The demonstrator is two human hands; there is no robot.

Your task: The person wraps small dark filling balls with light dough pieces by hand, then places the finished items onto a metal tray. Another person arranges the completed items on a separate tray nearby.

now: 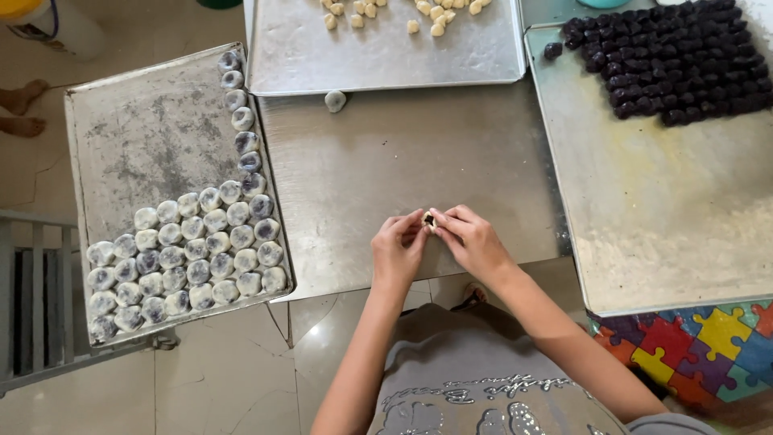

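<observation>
Head view looks straight down on your two hands, which meet over the steel table (403,153) near its front edge. Your left hand (398,248) and your right hand (471,240) both close on one small dough piece (429,220); thumbs and forefingers of each hand pinch its pale rim from either side, the other fingers curled in behind. A dark spot of filling shows in the middle of the dough (the wrap is not closed over it). The piece is held just above the tabletop, between the two hands.

To your left, a dusty tray (145,137) overhangs the table edge, and pale wrapped balls (189,254) fill its near end in close rows, with a single file running up its right rim. Many show dark filling through the skin. Across the table from you lies a second tray (378,60) with small yellowish dough bits (403,12) scattered along its far side. One lone wrapped ball (335,101) sits on the table just beside that tray's near edge.

To your right, a large tray (644,225) carries dark filling balls (668,60) packed together in its far corner; one stray ball sits just apart at the left of the cluster. Under that tray's near edge shows a coloured puzzle mat (708,346).
</observation>
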